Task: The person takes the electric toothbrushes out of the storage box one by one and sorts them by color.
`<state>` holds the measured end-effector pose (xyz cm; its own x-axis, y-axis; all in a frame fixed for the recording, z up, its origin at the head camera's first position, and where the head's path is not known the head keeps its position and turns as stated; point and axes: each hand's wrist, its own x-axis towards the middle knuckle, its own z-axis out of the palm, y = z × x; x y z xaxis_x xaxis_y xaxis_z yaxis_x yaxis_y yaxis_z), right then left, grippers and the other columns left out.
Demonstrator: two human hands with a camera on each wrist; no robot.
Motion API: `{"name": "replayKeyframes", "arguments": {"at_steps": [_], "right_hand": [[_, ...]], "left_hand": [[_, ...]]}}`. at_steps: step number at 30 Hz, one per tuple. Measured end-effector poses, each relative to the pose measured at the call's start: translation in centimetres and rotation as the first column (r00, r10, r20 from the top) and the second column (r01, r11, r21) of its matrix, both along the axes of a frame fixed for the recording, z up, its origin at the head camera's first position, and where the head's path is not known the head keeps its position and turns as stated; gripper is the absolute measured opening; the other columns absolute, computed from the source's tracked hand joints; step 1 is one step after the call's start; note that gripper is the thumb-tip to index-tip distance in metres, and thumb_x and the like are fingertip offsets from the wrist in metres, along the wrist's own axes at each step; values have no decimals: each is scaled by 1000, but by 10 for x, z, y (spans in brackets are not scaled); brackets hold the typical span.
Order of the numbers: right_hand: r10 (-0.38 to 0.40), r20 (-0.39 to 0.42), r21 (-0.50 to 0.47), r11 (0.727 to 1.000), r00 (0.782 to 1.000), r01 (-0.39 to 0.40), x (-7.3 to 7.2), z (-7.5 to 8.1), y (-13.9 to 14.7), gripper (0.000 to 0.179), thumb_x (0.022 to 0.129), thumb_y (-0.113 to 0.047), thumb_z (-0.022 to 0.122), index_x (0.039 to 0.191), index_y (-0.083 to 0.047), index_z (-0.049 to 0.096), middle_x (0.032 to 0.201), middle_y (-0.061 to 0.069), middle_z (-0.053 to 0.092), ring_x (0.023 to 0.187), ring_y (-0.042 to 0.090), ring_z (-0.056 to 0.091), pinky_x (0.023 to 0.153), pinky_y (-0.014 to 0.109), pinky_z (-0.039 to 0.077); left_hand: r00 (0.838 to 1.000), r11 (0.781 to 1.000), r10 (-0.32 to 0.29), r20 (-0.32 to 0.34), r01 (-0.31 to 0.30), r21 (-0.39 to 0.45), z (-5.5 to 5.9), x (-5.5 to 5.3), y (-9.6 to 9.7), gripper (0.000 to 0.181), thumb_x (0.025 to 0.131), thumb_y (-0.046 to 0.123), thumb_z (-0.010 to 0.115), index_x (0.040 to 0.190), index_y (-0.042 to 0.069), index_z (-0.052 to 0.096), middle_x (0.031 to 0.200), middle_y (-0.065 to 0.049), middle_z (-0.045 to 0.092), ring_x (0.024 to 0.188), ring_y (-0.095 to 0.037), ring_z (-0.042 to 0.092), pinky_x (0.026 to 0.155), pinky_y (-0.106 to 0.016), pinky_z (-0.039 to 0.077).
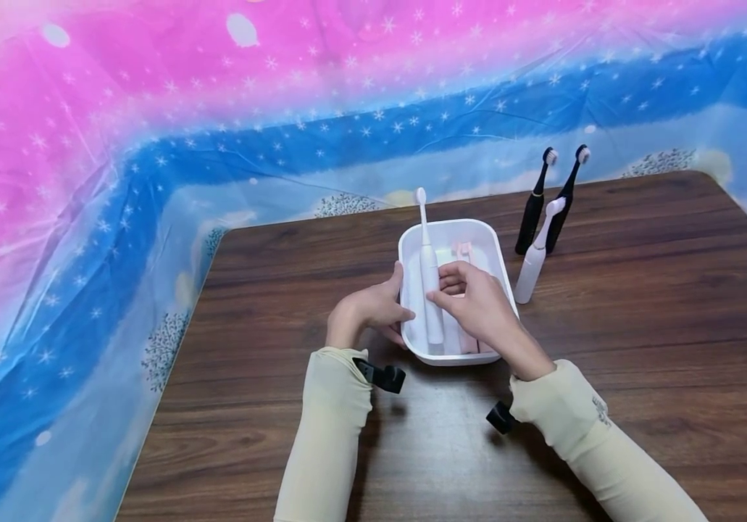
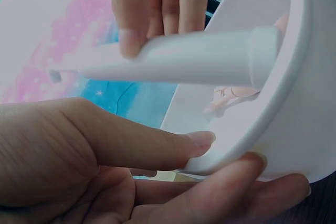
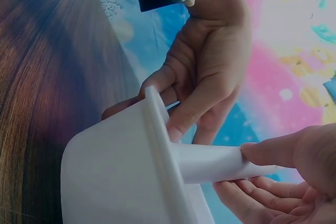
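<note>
A white electric toothbrush [image 1: 435, 325] is tilted over the white plastic container [image 1: 453, 359], its brush head above the far rim. My right hand [image 1: 480, 301] pinches its handle between thumb and fingers. In the left wrist view the toothbrush handle [image 2: 210, 59] has its base end down inside the container wall. My left hand [image 1: 373, 308] grips the container's left side, thumb over the rim and fingers against the outside, as the right wrist view also shows. A pink toothbrush [image 1: 463, 250] lies in the container, partly hidden by my right hand.
Right of the container stand two black electric toothbrushes [image 1: 530, 217] and a pale one [image 1: 531, 272], all upright on the wooden table [image 1: 249, 304]. A patterned pink and blue cloth [image 1: 347, 87] hangs behind the table's back edge.
</note>
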<state>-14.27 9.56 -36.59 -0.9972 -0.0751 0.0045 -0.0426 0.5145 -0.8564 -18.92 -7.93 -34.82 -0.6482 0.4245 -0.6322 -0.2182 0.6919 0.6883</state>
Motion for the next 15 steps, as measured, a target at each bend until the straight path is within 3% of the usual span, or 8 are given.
{"name": "replayKeyframes", "arguments": {"at_steps": [8,15], "right_hand": [[-28,-110,-7,1000,994,27,10,7,3,38,86,-17,71,120,-3,60,110,14,67,98,26,67,83,41,58],[-26,-149,-43,999,988,20,19,10,9,38,87,-14,71,120,-3,57,109,14,66,99,26,66,87,40,58]], "left_hand": [[1000,1000,-5,-14,5,-8,-1,0,0,90,99,8,50,151,27,-21,125,-19,45,72,-25,65,80,-47,59],[999,1000,-21,-30,21,-19,0,0,-1,90,99,9,50,151,26,-21,119,-18,47,71,-24,65,81,-48,59]]}}
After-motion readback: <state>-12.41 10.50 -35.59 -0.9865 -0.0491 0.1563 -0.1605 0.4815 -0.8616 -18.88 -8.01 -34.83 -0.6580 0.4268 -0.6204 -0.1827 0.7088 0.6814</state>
